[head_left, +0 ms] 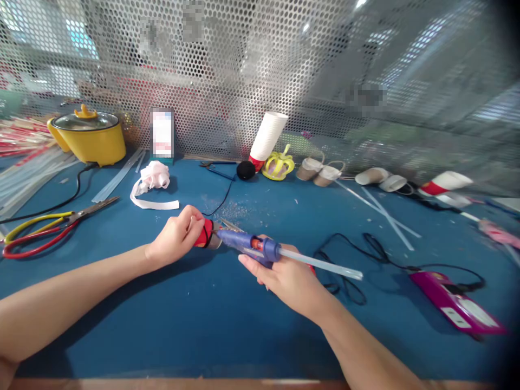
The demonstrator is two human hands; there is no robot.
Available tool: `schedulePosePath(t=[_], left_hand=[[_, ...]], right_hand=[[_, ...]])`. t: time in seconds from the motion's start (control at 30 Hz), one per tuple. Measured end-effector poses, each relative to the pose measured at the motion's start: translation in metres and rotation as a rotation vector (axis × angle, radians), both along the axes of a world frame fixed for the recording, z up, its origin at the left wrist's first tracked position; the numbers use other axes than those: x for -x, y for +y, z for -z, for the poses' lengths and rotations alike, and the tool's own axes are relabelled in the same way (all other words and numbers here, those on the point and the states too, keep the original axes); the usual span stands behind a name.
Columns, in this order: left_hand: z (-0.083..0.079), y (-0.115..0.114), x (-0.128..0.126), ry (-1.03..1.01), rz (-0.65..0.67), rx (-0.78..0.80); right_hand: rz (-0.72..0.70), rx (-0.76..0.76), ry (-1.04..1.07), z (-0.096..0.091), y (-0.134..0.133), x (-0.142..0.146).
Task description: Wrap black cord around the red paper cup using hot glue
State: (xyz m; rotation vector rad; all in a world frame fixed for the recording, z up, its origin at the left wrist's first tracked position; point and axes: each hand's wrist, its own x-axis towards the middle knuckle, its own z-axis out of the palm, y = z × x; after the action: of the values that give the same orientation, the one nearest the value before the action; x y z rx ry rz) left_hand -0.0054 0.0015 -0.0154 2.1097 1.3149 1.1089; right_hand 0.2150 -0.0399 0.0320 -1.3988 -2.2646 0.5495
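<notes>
My left hand (177, 236) is closed around a small red cylinder (206, 233) with a black band and a greyish end that faces right. In my right hand (290, 273) is a blue hot glue gun (246, 241), its nozzle pointing left at the cylinder's banded end. Whether the nozzle touches it I cannot tell. A translucent glue stick (320, 262) sticks out of the gun's back. My left fingers hide part of the cylinder, and my right hand covers much of the gun's handle.
Red-and-yellow-handled scissors (67, 225) and a yellow electric pot (91, 138) lie left. Behind my hands are a white ribbon (154, 179), stacked paper cups (268, 134) and a yellow crown-like piece (278, 165). Black cord (353, 281) and a purple power strip (455, 303) are right.
</notes>
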Motion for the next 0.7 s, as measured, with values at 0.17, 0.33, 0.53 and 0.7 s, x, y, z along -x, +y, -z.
schedulePosePath(t=[0.17,0.33,0.53,0.7], left_hand=[[-0.0043,-0.0009,-0.0015,0.015,-0.016,-0.009],[-0.0048,-0.0013,-0.0013,0.022,-0.023,-0.004],[-0.0062,-0.0006,-0.0021,0.011,-0.015,-0.006],[-0.0069,-0.0009,-0.0025,0.014,-0.01,0.02]], right_hand=[[-0.009,-0.06,-0.028,-0.0042,-0.0033,0.0019],[-0.007,-0.098,-0.043,-0.0082,-0.006,0.0064],[-0.022,-0.114,-0.057,-0.0052,-0.0071,0.0057],[-0.008,-0.1,-0.074,-0.0069,-0.0089,0.0077]])
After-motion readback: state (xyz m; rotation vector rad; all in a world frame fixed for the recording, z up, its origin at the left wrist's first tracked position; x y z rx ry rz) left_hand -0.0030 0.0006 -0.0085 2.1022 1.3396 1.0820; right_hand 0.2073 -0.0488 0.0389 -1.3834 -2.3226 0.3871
